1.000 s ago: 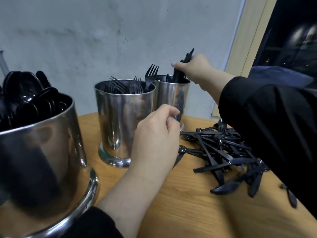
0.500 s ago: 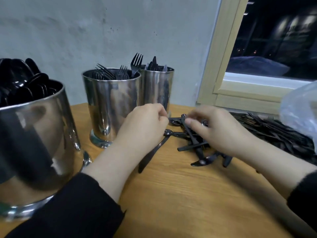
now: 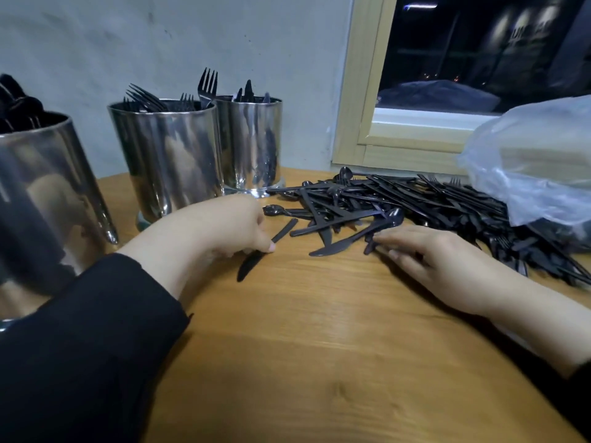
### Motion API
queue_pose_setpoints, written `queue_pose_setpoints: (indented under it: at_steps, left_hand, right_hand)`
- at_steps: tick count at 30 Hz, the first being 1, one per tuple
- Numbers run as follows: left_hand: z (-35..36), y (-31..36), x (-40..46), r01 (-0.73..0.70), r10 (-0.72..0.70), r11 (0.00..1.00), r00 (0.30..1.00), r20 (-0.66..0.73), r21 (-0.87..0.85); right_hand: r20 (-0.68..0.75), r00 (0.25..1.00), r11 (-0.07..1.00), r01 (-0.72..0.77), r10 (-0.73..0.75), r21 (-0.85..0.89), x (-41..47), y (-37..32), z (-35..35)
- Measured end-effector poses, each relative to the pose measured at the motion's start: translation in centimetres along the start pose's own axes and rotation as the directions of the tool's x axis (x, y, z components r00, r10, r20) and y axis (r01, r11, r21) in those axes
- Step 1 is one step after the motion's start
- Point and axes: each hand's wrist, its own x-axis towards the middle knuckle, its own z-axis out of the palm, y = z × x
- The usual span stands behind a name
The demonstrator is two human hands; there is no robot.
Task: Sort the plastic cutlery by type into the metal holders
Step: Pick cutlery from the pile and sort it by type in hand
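Observation:
A heap of black plastic cutlery [image 3: 399, 203] lies on the wooden table [image 3: 319, 346] to the right of three metal holders. The nearest holder [image 3: 41, 193] at the left has spoons, the middle holder [image 3: 166, 155] has forks, the far holder [image 3: 252, 139] has knives. My left hand [image 3: 224, 225] pinches a black knife [image 3: 256, 257] that lies on the table, blade towards me. My right hand [image 3: 441, 260] lies flat with straight fingers, its tips touching pieces at the heap's near edge, beside another knife [image 3: 335, 247].
A crumpled clear plastic bag [image 3: 527, 167] covers the right end of the heap. A wooden window frame [image 3: 361, 123] and a grey wall stand behind the table. Bare tabletop lies in front of both hands.
My left hand has drawn a knife out of the heap towards me. My right hand has shifted right and flattened at the heap's edge. The camera has turned right, showing more of the pile.

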Motion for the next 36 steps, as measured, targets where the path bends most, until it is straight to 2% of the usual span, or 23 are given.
queue_pose_setpoints:
  at_steps: [3, 5, 7, 11, 16, 22, 28, 32, 34, 36]
  left_hand:
    - [0.6, 0.3, -0.3, -0.158, 0.158, 0.981, 0.987, -0.015, -0.113]
    - [0.7, 0.1, -0.3, -0.248, 0.243, 0.96, 0.969, -0.052, -0.129]
    - [0.7, -0.2, -0.3, -0.311, 0.308, 0.946, 0.95, -0.054, -0.092]
    - [1.1, 0.5, -0.1, -0.38, 0.378, 0.925, 0.923, 0.079, 0.018]
    - [1.8, 1.2, 0.5, -0.415, 0.415, 0.91, 0.91, 0.022, 0.014]
    - [2.0, 1.6, 0.3, -0.44, 0.44, 0.898, 0.898, 0.011, 0.021]
    - [2.0, 2.2, 0.0, -0.429, 0.423, 0.902, 0.901, 0.094, 0.052]
    - [2.0, 2.3, -0.3, -0.438, 0.434, 0.899, 0.895, 0.101, 0.014]
    - [1.9, 2.2, -0.6, -0.431, 0.434, 0.9, 0.9, 0.034, -0.069]
    - [1.9, 2.1, -0.7, -0.433, 0.412, 0.87, 0.901, -0.137, -0.234]
  right_hand:
    - [-0.024, 1.0, 0.999, -0.008, 0.009, 0.032, -0.4, 0.3, 0.1]
    - [-0.069, 0.998, 0.999, 0.002, 0.001, 0.047, -0.3, 0.4, 0.3]
    - [-0.062, 0.998, 0.999, 0.022, -0.021, 0.023, 0.0, 0.5, 0.7]
    - [0.049, 0.999, 1.0, 0.014, -0.015, 0.019, 0.6, 0.3, 1.5]
    - [0.154, 0.988, 0.998, -0.016, 0.025, -0.057, 1.3, -0.5, 1.5]
    - [0.06, 0.998, 0.998, 0.021, -0.017, -0.061, 0.8, -0.5, 1.2]
    - [0.047, 0.999, 0.997, 0.009, -0.005, -0.081, 0.7, -1.0, 1.0]
    - [0.039, 0.999, 0.996, -0.007, 0.011, -0.09, 0.7, -1.4, 0.8]
    - [0.029, 0.999, 0.997, -0.025, 0.027, -0.079, 0.6, -1.7, 0.7]
    - [0.028, 0.999, 0.996, -0.04, 0.043, -0.076, 0.6, -2.2, 0.6]
